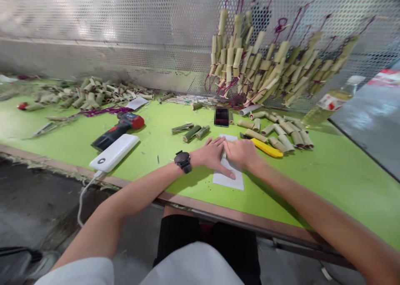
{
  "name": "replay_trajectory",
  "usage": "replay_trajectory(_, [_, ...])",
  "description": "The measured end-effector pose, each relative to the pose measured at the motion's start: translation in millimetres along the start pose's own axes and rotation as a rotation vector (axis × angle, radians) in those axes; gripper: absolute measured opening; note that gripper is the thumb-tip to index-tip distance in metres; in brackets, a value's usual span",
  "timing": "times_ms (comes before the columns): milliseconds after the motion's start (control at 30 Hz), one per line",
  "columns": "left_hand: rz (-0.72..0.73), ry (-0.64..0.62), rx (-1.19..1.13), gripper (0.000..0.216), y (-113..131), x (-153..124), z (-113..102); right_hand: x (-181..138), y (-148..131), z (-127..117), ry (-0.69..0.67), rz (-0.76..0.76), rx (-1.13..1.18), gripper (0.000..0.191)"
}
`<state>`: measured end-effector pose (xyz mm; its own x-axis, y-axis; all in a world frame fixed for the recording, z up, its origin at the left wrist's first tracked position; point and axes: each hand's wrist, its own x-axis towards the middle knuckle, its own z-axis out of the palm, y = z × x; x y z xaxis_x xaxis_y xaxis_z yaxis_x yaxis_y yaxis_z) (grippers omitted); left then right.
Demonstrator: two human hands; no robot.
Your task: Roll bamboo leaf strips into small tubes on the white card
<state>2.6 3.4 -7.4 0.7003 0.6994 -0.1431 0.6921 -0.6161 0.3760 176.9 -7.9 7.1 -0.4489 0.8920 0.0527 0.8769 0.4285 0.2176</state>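
My left hand (213, 153), with a black watch on its wrist, lies on a white sheet of paper (229, 177) on the green table (162, 151), fingers stretched out and thumb flat on the sheet. My right hand (240, 152) rests beside it, touching it, fingers curled down over something small I cannot make out. A yellow utility knife (267, 148) lies just right of my right hand. Cut bamboo tubes (283, 131) lie in a row behind it.
A white power bank (114, 152) with a cable and a red-black cordless drill (118, 128) lie at the left. A phone (221, 116) and bamboo pieces (192, 131) sit ahead. Strung bamboo bundles (265, 64) hang on the perforated wall. An oil bottle (328, 103) lies at the right.
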Motion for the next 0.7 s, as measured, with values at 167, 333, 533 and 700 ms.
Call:
replay_trajectory(167, [-0.021, -0.015, -0.012, 0.155, 1, -1, -1, -14, 10, 0, -0.032, -0.034, -0.017, 0.067])
replay_trajectory(333, [-0.027, -0.007, -0.020, 0.157, 2, -1, -2, 14, 25, 2, -0.006, 0.122, -0.071, 0.068])
replay_trajectory(533, [-0.028, 0.002, -0.010, 0.155, 2, -1, -1, -1, 11, 1, -0.002, 0.045, -0.033, 0.065])
replay_trajectory(700, [-0.026, -0.011, -0.015, 0.158, 2, 0, 0, -21, 17, 3, -0.024, 0.045, -0.041, 0.068])
